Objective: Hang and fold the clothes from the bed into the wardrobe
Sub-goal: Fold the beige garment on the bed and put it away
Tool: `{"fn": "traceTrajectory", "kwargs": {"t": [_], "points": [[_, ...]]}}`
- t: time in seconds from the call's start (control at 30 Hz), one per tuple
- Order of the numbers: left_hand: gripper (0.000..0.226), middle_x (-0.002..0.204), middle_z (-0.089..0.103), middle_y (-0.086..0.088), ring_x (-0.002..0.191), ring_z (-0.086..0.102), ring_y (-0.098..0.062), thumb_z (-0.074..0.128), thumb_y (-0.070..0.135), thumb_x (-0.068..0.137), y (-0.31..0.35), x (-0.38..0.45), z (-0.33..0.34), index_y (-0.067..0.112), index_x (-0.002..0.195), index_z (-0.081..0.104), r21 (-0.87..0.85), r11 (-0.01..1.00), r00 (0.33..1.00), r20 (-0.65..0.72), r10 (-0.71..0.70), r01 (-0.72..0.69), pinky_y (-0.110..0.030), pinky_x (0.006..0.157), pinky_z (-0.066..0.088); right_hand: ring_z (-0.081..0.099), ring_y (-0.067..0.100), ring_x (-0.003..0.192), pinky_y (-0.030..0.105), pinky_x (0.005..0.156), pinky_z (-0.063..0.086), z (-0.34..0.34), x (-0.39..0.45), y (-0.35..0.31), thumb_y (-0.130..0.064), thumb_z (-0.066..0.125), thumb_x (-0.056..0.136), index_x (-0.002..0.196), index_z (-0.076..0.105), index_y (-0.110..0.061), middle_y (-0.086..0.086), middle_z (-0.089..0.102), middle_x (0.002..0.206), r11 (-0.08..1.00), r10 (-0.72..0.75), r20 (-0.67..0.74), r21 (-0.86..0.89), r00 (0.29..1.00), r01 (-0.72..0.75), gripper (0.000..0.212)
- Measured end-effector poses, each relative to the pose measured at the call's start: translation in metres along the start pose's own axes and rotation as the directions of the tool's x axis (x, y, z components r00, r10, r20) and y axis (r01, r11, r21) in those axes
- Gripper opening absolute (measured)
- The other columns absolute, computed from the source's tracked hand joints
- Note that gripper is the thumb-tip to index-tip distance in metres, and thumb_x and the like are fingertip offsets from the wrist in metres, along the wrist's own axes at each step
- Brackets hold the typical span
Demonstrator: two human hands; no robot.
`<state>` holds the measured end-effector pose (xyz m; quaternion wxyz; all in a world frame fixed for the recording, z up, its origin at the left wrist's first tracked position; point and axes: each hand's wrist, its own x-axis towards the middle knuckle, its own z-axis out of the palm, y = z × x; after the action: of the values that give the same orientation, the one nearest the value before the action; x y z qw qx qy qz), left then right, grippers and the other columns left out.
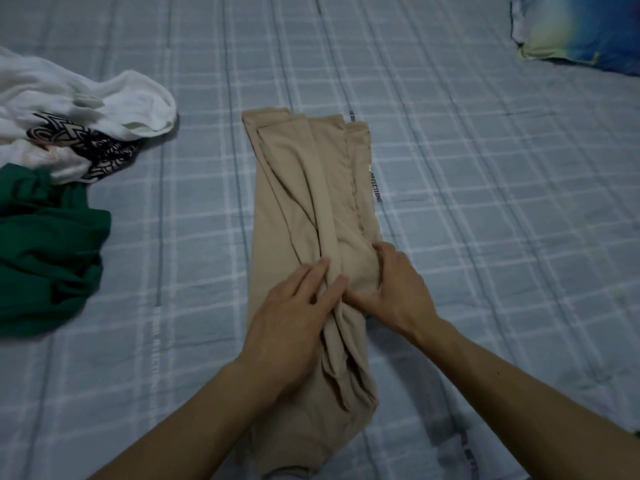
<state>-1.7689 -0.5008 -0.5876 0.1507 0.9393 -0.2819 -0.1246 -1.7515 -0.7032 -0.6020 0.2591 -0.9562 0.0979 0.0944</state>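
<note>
A beige garment (311, 209) lies folded into a long narrow strip in the middle of the bed (485, 168), running from near to far. The left hand (294, 317) rests flat on it, fingers straight. The right hand (394, 285) pinches a fold at its right edge. At far left lie a white garment (69, 95), a patterned piece (90, 143) and a green garment (45, 244).

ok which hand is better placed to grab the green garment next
Left, probably. The green garment lies at the bed's left side, nearest the left hand; the right hand would have to cross over the beige garment.
</note>
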Motion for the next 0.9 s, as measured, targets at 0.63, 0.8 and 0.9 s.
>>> {"fn": "traceTrajectory", "kwargs": {"t": [0.63,0.8,0.9], "points": [[0.034,0.133,0.060,-0.013,0.113,0.058,-0.035,0.058,0.015,0.083,-0.025,-0.011,0.002,0.008,0.115,0.066,0.085,0.978,0.973,-0.144,-0.178,0.192,-0.043,0.083,0.050,0.009,0.025,0.152,0.046,0.123,0.012,0.030,-0.021,-0.007,-0.044,0.034,0.102,0.156,0.023,-0.017,0.009,0.015,0.164,0.861,-0.431,0.148,-0.229,0.890,0.455,0.060],[0.059,0.159,0.034,-0.002,0.142,0.036,-0.026,0.030,0.043,0.098,-0.016,-0.007,0.011,0.019,0.151,0.037,0.155,0.985,0.997,-0.006,-0.076,0.076,-0.041,0.108,0.037,-0.013,0.019,0.151,0.044,0.123,-0.001,0.046,-0.022,-0.004,-0.065,0.027,0.097,0.157,0.005,-0.029,0.002,-0.006,0.165,0.823,-0.384,0.281,-0.327,0.880,0.464,0.073],[0.059,0.157,0.036,-0.001,0.141,0.035,-0.028,0.036,0.049,0.099,-0.024,-0.011,0.015,0.020,0.150,0.038,0.170,0.962,0.976,0.006,-0.217,0.213,-0.044,0.107,0.035,-0.013,0.017,0.151,0.044,0.122,-0.001,0.045,-0.020,-0.003,-0.070,0.025,0.094,0.157,0.003,-0.033,-0.001,-0.007,0.165,0.825,-0.378,0.273,-0.334,0.885,0.456,0.076]]}}
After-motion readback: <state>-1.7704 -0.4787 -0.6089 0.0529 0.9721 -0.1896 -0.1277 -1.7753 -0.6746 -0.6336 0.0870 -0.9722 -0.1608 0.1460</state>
